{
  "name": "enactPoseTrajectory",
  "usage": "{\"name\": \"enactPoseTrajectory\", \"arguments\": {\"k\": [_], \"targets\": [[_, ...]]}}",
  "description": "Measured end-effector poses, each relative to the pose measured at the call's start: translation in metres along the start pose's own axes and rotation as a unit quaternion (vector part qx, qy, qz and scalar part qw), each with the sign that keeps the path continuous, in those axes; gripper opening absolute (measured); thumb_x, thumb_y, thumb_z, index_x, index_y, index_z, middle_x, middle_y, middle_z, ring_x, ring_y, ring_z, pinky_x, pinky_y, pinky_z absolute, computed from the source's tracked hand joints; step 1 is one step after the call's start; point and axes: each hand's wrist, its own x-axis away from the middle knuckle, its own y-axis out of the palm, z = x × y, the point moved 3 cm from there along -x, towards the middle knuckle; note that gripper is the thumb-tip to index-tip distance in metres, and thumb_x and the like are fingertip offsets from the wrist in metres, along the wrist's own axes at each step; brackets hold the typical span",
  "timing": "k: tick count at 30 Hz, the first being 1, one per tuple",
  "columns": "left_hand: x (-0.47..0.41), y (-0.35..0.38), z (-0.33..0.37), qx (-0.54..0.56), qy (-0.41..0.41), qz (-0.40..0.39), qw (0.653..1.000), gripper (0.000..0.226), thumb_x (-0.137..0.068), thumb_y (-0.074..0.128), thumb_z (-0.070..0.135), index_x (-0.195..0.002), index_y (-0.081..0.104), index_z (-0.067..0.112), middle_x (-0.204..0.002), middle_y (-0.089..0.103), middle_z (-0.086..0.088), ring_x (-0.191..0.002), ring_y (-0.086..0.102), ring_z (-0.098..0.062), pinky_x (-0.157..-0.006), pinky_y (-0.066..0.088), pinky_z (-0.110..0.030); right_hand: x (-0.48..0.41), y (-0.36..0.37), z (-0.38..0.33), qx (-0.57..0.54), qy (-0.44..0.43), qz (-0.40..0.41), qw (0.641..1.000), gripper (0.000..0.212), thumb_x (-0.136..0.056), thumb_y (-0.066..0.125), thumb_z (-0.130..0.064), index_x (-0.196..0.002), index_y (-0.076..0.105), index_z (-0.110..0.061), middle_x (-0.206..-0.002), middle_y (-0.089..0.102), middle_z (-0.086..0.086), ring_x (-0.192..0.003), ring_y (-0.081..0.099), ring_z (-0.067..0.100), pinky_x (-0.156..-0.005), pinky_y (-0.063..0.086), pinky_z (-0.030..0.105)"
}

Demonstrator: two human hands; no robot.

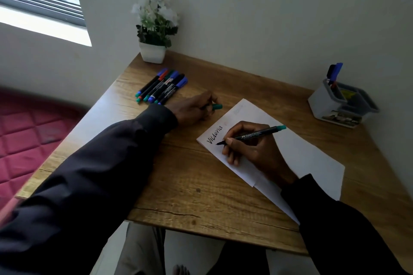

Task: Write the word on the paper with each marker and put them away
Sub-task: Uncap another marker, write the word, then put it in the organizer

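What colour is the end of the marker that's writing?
Teal green, on the marker in the right hand; the head view shows it.

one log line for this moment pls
step: writing | right hand: holds green-ended marker, tip at paper | left hand: holds green cap | on paper: "Victoria"
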Motion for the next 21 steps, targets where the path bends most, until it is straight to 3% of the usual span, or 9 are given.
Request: {"name": "enactPoseTrajectory", "arguments": {"k": [2,6,9,15,21], "targets": [[0.0000,0.0011,0.0017,-0.038,-0.015,-0.020,0.999,0.028,-0.104,0.044,0.022,-0.132,0.042,0.023,-0.115,0.055,0.004,-0.109,0.052,-0.015,-0.088,0.041,-0.033,0.0002,0.0004,0.0005,0.013,-0.005,-0.003,1.000,0.010,-0.096,0.062,0.004,-0.096,0.062,0.014,-0.078,0.070,0.028,-0.058,0.067,0.035,-0.053,0.058,0.034],[-0.0023,0.0034,0.0008,-0.064,-0.029,-0.055,0.996,0.057,-0.089,0.069,0.029,-0.135,0.035,0.026,-0.103,0.051,0.012,-0.093,0.051,-0.007,-0.071,0.041,-0.021,-0.0002,0.0003,0.0008,0.028,-0.008,0.001,1.000,0.007,-0.095,0.062,0.006,-0.096,0.062,0.013,-0.076,0.070,0.027,-0.057,0.067,0.037,-0.052,0.059,0.035],[-0.0046,0.0034,-0.0009,-0.064,-0.033,-0.045,0.996,0.060,-0.086,0.073,0.028,-0.131,0.034,0.031,-0.100,0.047,0.016,-0.089,0.049,-0.005,-0.068,0.039,-0.018,-0.0005,-0.0001,0.0009,0.056,-0.020,0.003,0.998,0.007,-0.095,0.065,0.004,-0.096,0.063,0.010,-0.075,0.072,0.022,-0.057,0.069,0.036,-0.052,0.060,0.038],[-0.0053,0.0027,0.0006,-0.069,-0.029,-0.034,0.997,0.070,-0.084,0.076,0.028,-0.139,0.032,0.025,-0.100,0.045,0.018,-0.088,0.048,-0.005,-0.065,0.037,-0.015,-0.0007,0.0017,0.0026,0.089,-0.028,0.016,0.996,0.031,-0.090,0.069,-0.024,-0.092,0.066,0.006,-0.074,0.073,0.015,-0.056,0.071,0.031,-0.053,0.061,0.041],[-0.0078,0.0040,-0.0039,-0.065,-0.020,-0.026,0.997,0.077,-0.080,0.079,0.026,-0.140,0.031,0.023,-0.101,0.048,0.014,-0.087,0.050,-0.006,-0.067,0.040,-0.015,0.0000,0.0015,0.0013,0.102,-0.052,0.023,0.993,0.015,-0.093,0.069,-0.005,-0.090,0.065,0.009,-0.072,0.072,0.015,-0.054,0.070,0.026,-0.052,0.059,0.032]]}}
